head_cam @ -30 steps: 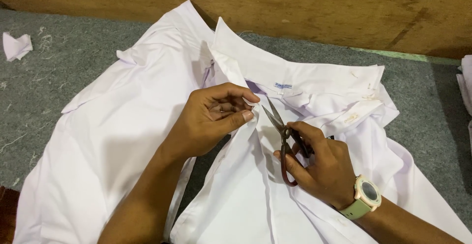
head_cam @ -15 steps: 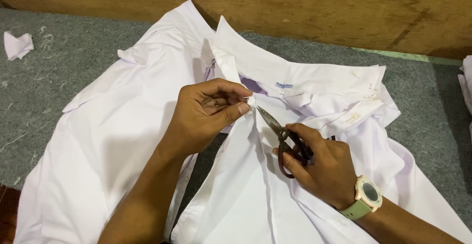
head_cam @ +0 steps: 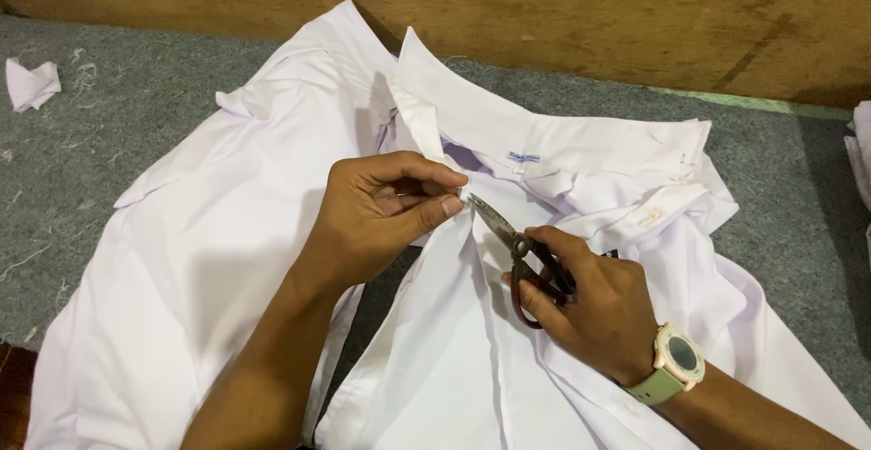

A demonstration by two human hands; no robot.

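Note:
A white collared shirt point(head_cam: 209, 259) lies spread open on a grey felt surface. My left hand point(head_cam: 386, 214) pinches the front edge of the shirt just below the collar, thumb and fingers closed on the fabric. My right hand point(head_cam: 594, 305), with a pale green watch on its wrist, grips small dark-handled scissors point(head_cam: 508, 237). The blades point up and left, their tip right next to my left fingertips and the pinched edge. The shirt's collar point(head_cam: 544, 137) with a small label lies just beyond the hands.
A grey felt mat point(head_cam: 91, 151) with loose threads covers the work surface. A small white fabric scrap point(head_cam: 32, 83) lies at the far left. A wooden board point(head_cam: 590, 14) runs along the back. More white cloth point(head_cam: 860, 155) shows at the right edge.
The scissors' blades, open wider a second ago, have come nearly together at the pinched edge. My left hand has shifted slightly left with the fabric.

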